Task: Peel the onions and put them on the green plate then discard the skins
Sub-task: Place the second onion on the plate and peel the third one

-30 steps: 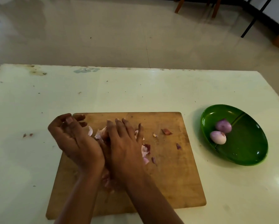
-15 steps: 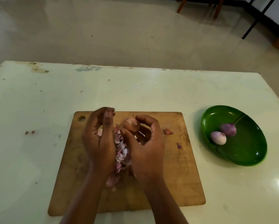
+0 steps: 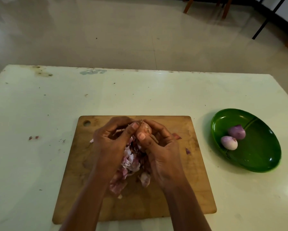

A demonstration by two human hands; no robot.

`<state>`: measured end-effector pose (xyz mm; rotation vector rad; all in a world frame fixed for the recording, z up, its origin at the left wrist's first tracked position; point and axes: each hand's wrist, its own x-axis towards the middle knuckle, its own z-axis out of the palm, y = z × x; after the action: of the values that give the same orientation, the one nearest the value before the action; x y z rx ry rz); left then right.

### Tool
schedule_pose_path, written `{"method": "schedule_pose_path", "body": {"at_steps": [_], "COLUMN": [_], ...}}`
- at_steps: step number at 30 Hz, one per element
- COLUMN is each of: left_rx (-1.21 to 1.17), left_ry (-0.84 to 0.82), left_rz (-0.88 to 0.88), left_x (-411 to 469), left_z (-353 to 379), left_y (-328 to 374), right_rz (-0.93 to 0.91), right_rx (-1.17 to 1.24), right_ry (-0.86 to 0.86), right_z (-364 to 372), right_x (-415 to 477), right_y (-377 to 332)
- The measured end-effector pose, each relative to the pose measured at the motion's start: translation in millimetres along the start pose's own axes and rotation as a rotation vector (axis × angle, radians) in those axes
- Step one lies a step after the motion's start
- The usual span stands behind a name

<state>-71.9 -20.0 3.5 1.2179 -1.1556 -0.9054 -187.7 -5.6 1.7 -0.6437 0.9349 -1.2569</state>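
We see both hands raised over the board (image 3: pixel 181 189), meeting on one onion (image 3: pixel 145 129) that still wears its brown skin. The right hand (image 3: pixel 163 152) has its fingers curled round the far side of the onion and its thumb pressed on the near side, so it grips the onion closely. The left hand (image 3: pixel 109 144) is also curled in, its thumb tip on the onion's left side and its fingers bent over the top end; we cannot tell whether those fingers pinch a flap of skin or only the onion itself. The onion is held just above the far half of the board, not touching it.

Under the hands we see a heap of pink and white skins (image 3: pixel 131 162) lying on the middle of the board, partly hidden by the wrists. A few loose scraps (image 3: pixel 188 151) lie on the board to the right of the hands.

Well to the right on the counter (image 3: pixel 39 155) stands the green plate (image 3: pixel 256 160). Two peeled onions (image 3: pixel 236 131) lie in its left part, touching each other, the paler one nearer to us.
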Motion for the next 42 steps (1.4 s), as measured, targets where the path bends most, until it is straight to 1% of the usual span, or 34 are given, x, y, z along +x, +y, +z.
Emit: {"method": "schedule_pose_path", "body": {"at_steps": [5,9,18,22,24,26,29,31,35,38,42], "left_rx": [-0.111,-0.152,-0.027,0.001,0.037,0.071,0.12,0.105,0.011,-0.005,0.034], "left_ry": [-0.053,-0.038,-0.054,-0.045,-0.024,-0.011,0.017,0.043,0.079,0.061,0.052], "left_rz": [-0.085,-0.159,-0.094,-0.117,-0.107,-0.088,-0.033,0.002,-0.02,-0.021,0.012], "left_x": [2,2,2,1,0,-1,-3,-3,-3,-3,-4], "left_z": [-4,-4,-2,2,4,5,7,9,10,9,9], "left_y": [3,2,-1,-3,-4,-4,-4,-3,-3,-4,-2], "right_rz": [0.017,0.041,-0.022,-0.078,-0.103,-0.104,-0.078,-0.048,-0.019,0.003,0.019], "right_rx": [-0.006,0.024,-0.034,-0.157,-0.237,-0.268,-0.214,-0.15,0.098,0.29,0.313], "right_ry": [-0.1,-0.137,-0.138,-0.079,-0.036,-0.016,-0.015,0.02,0.04,0.09,0.111], "right_z": [-5,-7,-8,-8,-8,-8,-10,-13,-15,-16,-17], "right_x": [7,13,16,17,17,17,17,18,24,28,29], "right_y": [-2,-3,-7,-7,-7,-7,-5,-2,-1,-2,-2]}}
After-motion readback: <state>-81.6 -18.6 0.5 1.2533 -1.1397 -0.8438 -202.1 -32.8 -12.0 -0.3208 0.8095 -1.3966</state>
